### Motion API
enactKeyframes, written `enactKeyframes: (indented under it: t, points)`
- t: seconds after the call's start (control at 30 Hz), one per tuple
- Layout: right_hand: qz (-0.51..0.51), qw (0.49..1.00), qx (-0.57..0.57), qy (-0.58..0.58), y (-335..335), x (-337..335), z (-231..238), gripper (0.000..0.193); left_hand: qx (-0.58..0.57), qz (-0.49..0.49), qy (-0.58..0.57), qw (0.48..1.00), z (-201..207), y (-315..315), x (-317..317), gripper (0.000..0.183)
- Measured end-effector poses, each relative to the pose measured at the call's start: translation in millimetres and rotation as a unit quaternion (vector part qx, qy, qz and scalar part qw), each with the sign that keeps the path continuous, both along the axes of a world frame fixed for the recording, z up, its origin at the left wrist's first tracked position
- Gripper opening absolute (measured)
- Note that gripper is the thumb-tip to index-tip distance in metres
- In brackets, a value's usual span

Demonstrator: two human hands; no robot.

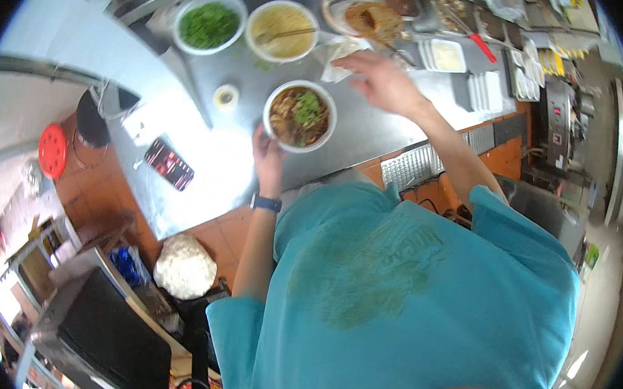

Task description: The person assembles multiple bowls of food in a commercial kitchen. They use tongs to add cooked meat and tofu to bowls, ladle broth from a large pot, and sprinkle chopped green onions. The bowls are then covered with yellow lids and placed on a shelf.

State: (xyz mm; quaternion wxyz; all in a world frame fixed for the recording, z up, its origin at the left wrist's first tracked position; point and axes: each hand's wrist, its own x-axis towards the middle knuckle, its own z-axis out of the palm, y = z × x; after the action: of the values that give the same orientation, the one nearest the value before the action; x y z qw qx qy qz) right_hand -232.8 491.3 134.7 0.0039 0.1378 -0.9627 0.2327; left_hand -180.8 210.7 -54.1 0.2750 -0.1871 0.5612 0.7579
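A white bowl (pixel 268 120) of dark food topped with green herbs stands on the steel counter. My left hand (pixel 267 155), with a dark band at its wrist, grips the bowl at its near left side. My right hand (pixel 385 86) hovers to the right of the bowl, open and slightly blurred, fingers stretched toward a crumpled white cloth or paper (pixel 337 58). Nothing shows in it. Beyond that is a round bowl (pixel 332 21) with a brown, flat, crisp-looking item (pixel 376 22) against it.
Chopped greens (pixel 209 26) fill one bowl at the back; a pale-yellow-filled bowl (pixel 284 47) with a utensil is beside it. A small round container (pixel 226 96) and a phone (pixel 169 164) lie left. White trays (pixel 485 92) and a red-handled tool (pixel 483 48) are right.
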Motion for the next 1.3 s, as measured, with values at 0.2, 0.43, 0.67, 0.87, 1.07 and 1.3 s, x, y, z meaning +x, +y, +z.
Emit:
enactKeyframes:
  t: [0.2, 0.43, 0.67, 0.87, 1.07, 1.3]
  points:
    - [-0.236, 0.939, 0.167, 0.184, 194, -69, 96, 0.03, -0.041, 0.068, 0.035, 0.996, 4, 17, 12, 0.044]
    - [-0.014, 0.972, 0.227, 0.05, 305, -155, 78, 0.028, -0.053, 0.158, 0.016, 0.986, 9, 60, 42, 0.04]
    - [0.025, 0.925, 0.228, 0.303, 288, -130, 96, 0.023, -0.125, 0.181, 0.034, 0.975, 5, 80, 62, 0.043]
    - [-0.086, 0.936, -0.116, 0.32, 176, 80, 71, 0.023, -0.161, 0.145, -0.018, 0.976, 13, 74, 55, 0.041]
    - [-0.298, 0.81, -0.441, -0.245, 38, 85, -122, 0.026, -0.099, 0.175, 0.017, 0.979, 19, 69, 45, 0.061]
    - [-0.276, 0.924, -0.189, -0.185, 40, 91, -185, 0.025, -0.207, 0.091, 0.119, 0.967, -12, 61, 35, 0.036]
